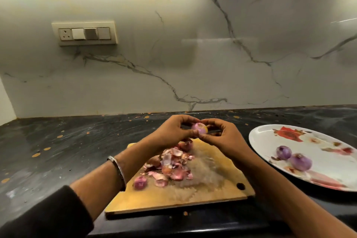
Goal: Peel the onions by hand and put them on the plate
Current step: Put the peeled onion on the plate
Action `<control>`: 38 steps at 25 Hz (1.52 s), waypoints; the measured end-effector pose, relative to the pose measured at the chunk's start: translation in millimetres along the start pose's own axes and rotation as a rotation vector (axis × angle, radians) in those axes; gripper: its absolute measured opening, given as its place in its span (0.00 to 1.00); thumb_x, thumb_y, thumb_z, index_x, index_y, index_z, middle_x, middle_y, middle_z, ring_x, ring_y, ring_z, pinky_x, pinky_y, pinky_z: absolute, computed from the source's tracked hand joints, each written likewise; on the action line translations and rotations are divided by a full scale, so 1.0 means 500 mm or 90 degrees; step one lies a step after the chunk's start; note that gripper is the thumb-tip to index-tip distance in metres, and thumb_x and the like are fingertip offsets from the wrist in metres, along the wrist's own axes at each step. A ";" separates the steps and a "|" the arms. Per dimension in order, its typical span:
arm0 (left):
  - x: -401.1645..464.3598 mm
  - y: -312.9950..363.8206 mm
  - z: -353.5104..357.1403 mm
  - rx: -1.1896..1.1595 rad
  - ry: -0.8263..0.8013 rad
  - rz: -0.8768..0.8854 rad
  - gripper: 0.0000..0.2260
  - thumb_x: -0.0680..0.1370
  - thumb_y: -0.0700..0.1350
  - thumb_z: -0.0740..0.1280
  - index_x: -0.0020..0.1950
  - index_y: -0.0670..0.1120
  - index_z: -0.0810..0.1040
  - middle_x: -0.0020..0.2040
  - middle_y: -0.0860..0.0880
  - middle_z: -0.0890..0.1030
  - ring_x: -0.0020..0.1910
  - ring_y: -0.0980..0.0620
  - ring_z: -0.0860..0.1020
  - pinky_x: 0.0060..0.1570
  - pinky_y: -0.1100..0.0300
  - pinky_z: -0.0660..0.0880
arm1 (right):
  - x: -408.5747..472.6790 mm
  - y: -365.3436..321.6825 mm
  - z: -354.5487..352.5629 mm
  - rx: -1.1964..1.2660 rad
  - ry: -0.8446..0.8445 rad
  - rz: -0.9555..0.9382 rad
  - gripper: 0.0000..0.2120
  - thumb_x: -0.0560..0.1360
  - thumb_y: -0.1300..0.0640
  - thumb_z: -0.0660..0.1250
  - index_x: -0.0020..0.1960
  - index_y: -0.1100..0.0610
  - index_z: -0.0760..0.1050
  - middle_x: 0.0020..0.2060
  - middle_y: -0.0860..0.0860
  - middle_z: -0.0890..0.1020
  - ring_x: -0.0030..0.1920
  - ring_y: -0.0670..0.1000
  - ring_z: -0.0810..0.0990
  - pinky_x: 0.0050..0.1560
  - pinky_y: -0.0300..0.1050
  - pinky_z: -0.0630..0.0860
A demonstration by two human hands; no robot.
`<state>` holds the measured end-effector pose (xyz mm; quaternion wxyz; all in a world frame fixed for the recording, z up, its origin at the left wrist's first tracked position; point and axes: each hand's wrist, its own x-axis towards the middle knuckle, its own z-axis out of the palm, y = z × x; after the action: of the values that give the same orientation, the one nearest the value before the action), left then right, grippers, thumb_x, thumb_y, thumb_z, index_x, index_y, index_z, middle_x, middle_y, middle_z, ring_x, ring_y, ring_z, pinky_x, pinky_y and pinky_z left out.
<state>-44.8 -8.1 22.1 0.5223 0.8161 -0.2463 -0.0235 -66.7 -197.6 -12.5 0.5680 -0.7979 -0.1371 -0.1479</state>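
We have a single wide head-worn view, close above the counter (58, 141), facing forward and down toward the marble wall (193, 54) at twelve o'clock, with the cutting board (202, 189) near six and the plate (260, 137) toward three o'clock.

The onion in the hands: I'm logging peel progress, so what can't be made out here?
Head view only:
- The onion: its far and lower sides are hidden by fingers of the left hand and right hand, so remaining skin is unclear.
- The plate: its right part is cut off by the frame edge; two peeled onions show, more may lie beyond.
- The peel pile: blurred, and the left wrist covers its edge.
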 end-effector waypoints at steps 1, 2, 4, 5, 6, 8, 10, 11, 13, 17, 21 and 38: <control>0.010 0.016 0.032 0.014 -0.013 0.008 0.15 0.77 0.39 0.71 0.64 0.45 0.78 0.54 0.47 0.83 0.50 0.49 0.84 0.50 0.52 0.82 | -0.013 0.003 -0.035 -0.028 0.017 0.006 0.21 0.70 0.53 0.79 0.62 0.49 0.80 0.49 0.47 0.85 0.49 0.46 0.85 0.52 0.46 0.83; 0.021 0.029 0.068 0.020 -0.024 0.018 0.15 0.77 0.39 0.71 0.64 0.45 0.78 0.54 0.47 0.83 0.48 0.49 0.84 0.48 0.53 0.83 | -0.028 0.008 -0.072 -0.065 0.032 0.011 0.21 0.71 0.53 0.78 0.63 0.50 0.79 0.51 0.47 0.85 0.51 0.45 0.84 0.54 0.45 0.82; 0.044 0.051 0.142 0.031 -0.033 0.052 0.15 0.77 0.39 0.71 0.63 0.45 0.77 0.54 0.48 0.82 0.47 0.51 0.83 0.44 0.57 0.82 | -0.059 0.018 -0.145 -0.139 0.061 0.017 0.22 0.71 0.52 0.78 0.63 0.51 0.79 0.52 0.46 0.85 0.53 0.43 0.82 0.56 0.42 0.81; 0.054 0.059 0.177 0.035 -0.032 0.066 0.15 0.76 0.40 0.72 0.63 0.46 0.78 0.54 0.49 0.82 0.47 0.52 0.83 0.43 0.59 0.82 | -0.076 0.023 -0.179 -0.163 0.079 0.023 0.21 0.71 0.51 0.77 0.63 0.51 0.79 0.52 0.46 0.85 0.53 0.42 0.82 0.55 0.42 0.81; 0.065 0.067 0.210 0.035 -0.029 0.075 0.15 0.76 0.41 0.72 0.62 0.46 0.78 0.54 0.49 0.82 0.47 0.53 0.83 0.43 0.61 0.81 | -0.092 0.029 -0.209 -0.181 0.098 0.032 0.21 0.71 0.49 0.77 0.62 0.51 0.80 0.52 0.45 0.85 0.53 0.42 0.82 0.54 0.42 0.81; 0.089 0.078 0.273 0.029 -0.038 0.079 0.14 0.76 0.42 0.73 0.61 0.47 0.79 0.53 0.51 0.82 0.48 0.54 0.82 0.43 0.62 0.81 | -0.122 0.041 -0.265 -0.220 0.136 0.055 0.20 0.71 0.45 0.77 0.60 0.51 0.80 0.52 0.45 0.85 0.52 0.43 0.82 0.53 0.43 0.82; 0.112 0.085 0.332 0.044 -0.050 0.081 0.15 0.74 0.44 0.74 0.60 0.46 0.79 0.52 0.52 0.83 0.49 0.57 0.81 0.47 0.63 0.80 | -0.148 0.058 -0.314 -0.286 0.168 0.061 0.21 0.70 0.44 0.77 0.59 0.51 0.81 0.50 0.46 0.85 0.50 0.43 0.82 0.50 0.41 0.81; 0.122 0.087 0.358 0.063 -0.053 0.087 0.15 0.74 0.44 0.75 0.59 0.46 0.79 0.51 0.52 0.83 0.50 0.59 0.81 0.50 0.64 0.79 | -0.158 0.067 -0.334 -0.325 0.177 0.058 0.21 0.70 0.43 0.76 0.59 0.52 0.81 0.50 0.46 0.85 0.47 0.41 0.82 0.48 0.37 0.80; 0.138 0.086 0.398 0.108 -0.052 0.103 0.16 0.72 0.44 0.77 0.58 0.45 0.80 0.52 0.51 0.84 0.50 0.59 0.81 0.53 0.62 0.78 | -0.172 0.084 -0.358 -0.396 0.179 0.061 0.21 0.71 0.41 0.75 0.60 0.50 0.80 0.50 0.44 0.85 0.45 0.39 0.81 0.42 0.31 0.74; 0.160 0.067 0.434 0.191 -0.055 0.079 0.17 0.69 0.47 0.79 0.54 0.48 0.79 0.50 0.52 0.84 0.49 0.58 0.81 0.53 0.57 0.79 | -0.177 0.112 -0.364 -0.547 0.126 0.066 0.20 0.74 0.42 0.72 0.64 0.46 0.78 0.55 0.45 0.85 0.51 0.45 0.81 0.53 0.41 0.76; 0.165 0.048 0.440 0.264 -0.062 0.066 0.15 0.70 0.48 0.78 0.53 0.49 0.80 0.49 0.52 0.84 0.48 0.56 0.82 0.53 0.55 0.80 | -0.168 0.115 -0.355 -0.694 0.101 0.050 0.19 0.77 0.41 0.68 0.66 0.44 0.77 0.55 0.48 0.85 0.54 0.51 0.76 0.49 0.44 0.68; -0.004 0.066 0.237 0.380 0.049 0.093 0.16 0.83 0.56 0.57 0.41 0.53 0.78 0.36 0.54 0.80 0.36 0.57 0.78 0.38 0.57 0.76 | -0.123 0.009 -0.178 -0.516 0.065 -0.038 0.13 0.77 0.50 0.69 0.60 0.50 0.82 0.53 0.47 0.86 0.51 0.48 0.81 0.54 0.49 0.78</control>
<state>-94.0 -118.0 -3.8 0.2687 0.9138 -0.2805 0.1187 -128.5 -286.7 -12.8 0.2092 -0.9443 -0.0626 -0.2460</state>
